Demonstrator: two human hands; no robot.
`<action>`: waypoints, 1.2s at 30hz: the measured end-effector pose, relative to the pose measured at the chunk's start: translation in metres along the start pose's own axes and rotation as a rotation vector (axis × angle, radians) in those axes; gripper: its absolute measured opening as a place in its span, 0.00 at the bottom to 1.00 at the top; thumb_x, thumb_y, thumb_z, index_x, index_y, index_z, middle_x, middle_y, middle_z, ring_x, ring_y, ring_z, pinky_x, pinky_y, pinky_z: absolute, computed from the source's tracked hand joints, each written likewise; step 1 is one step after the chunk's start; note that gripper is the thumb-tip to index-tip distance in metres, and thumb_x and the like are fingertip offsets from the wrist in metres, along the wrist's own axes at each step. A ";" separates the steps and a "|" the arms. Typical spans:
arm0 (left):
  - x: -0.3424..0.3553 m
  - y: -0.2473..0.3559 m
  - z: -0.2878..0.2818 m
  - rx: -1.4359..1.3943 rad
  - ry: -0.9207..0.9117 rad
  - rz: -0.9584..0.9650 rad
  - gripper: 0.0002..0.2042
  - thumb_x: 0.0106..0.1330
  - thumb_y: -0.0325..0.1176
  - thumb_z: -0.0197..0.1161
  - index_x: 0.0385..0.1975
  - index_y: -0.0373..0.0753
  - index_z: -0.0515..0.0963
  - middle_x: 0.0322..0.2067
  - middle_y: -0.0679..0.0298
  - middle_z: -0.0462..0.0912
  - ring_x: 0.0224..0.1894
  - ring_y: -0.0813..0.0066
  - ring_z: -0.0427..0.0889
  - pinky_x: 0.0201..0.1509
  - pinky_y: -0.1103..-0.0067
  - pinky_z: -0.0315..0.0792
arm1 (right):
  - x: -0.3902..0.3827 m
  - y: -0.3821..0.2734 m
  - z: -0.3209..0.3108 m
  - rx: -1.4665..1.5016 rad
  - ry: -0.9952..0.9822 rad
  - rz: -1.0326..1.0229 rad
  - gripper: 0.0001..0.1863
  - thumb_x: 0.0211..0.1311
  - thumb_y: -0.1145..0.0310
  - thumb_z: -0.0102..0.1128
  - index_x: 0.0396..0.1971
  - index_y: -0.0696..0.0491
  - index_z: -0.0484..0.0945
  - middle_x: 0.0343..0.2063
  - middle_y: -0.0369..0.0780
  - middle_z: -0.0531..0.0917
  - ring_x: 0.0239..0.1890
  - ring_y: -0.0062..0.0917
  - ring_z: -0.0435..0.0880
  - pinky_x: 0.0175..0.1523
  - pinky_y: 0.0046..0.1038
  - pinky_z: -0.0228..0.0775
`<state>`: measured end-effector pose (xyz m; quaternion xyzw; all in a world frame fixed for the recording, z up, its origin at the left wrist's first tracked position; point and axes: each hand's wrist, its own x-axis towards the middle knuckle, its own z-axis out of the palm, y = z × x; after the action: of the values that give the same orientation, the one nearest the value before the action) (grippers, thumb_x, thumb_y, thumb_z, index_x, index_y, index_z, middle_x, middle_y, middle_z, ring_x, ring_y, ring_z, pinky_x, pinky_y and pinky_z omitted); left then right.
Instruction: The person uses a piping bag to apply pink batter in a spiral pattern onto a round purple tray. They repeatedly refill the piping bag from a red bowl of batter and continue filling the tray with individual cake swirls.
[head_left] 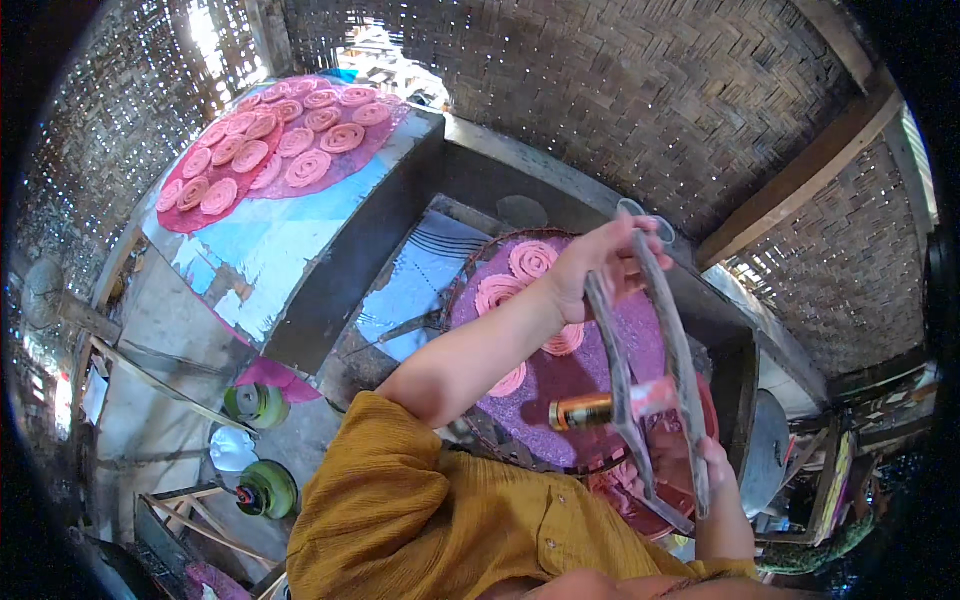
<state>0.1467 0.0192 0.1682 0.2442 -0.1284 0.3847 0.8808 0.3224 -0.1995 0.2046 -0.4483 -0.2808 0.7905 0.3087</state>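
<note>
In front of me I hold a wooden hand press (pixel 682 365), made of two long grey bars with a gold-and-pink cylinder (pixel 585 411) between them. My left hand (pixel 600 262) is closed around the upper ends of the bars. My right hand (pixel 716 478) grips the lower end of the right-hand bar; its fingers are partly hidden. Beneath the press lies a purple round sheet (pixel 550 425) bearing several pink dough coils (pixel 533 260), some covered by my left arm. A red basin (pixel 708 405) with pink dough (pixel 615 487) in it sits below the press, partly hidden.
At the far left, a blue-white table (pixel 255 270) carries several pink coils on pink sheets. A dark raised edge (pixel 350 265) runs beside it. A clear round vessel (pixel 655 222) stands on the ledge behind my left hand. Green gas cylinders (pixel 268 488) are on the left floor. Woven walls enclose the back.
</note>
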 end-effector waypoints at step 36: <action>-0.045 0.026 0.024 -0.207 -0.148 0.119 0.27 0.57 0.63 0.39 0.23 0.45 0.73 0.21 0.65 0.76 0.29 0.65 0.76 0.34 0.68 0.72 | -0.014 -0.019 0.051 -0.408 0.243 -0.048 0.31 0.33 0.63 0.68 0.41 0.63 0.72 0.33 0.38 0.79 0.36 0.20 0.75 0.45 0.23 0.64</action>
<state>0.0961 -0.0057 0.1788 0.1715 -0.2463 0.4018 0.8652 0.2875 -0.2064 0.2484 -0.5861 -0.4062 0.6501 0.2622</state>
